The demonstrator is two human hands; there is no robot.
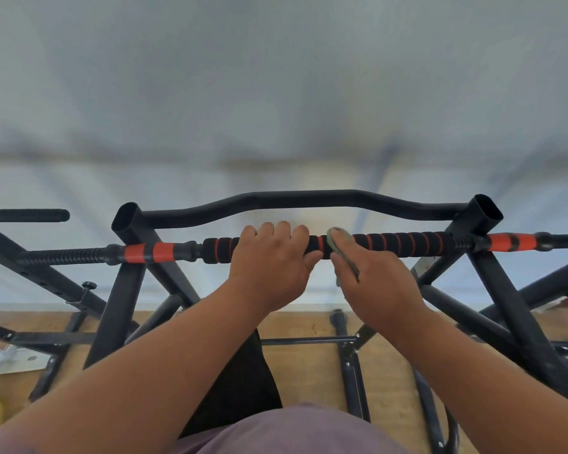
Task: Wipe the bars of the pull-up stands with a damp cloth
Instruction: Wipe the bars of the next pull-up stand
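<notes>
Right now the left hand [271, 267] curls over the foam bar [407, 243], fingers wrapped on top, steadying it. Just beside it the right hand [379, 283] closes its grip round the cloth [340, 247], folded over the same bar near the middle.

The likely slip: the cloth could snag on the ribbed foam and bunch, so the red grooves get skipped; or, pushed left, it would bump the left hand. The bar might also turn in its mounts under a hard rub.

A curved upper bar [309, 198] runs behind, close enough to knock knuckles. Uprights [486, 211] bound the foam at each end. Another stand [23, 215] sits left, and frame legs cross the wood floor [302, 326] below.
</notes>
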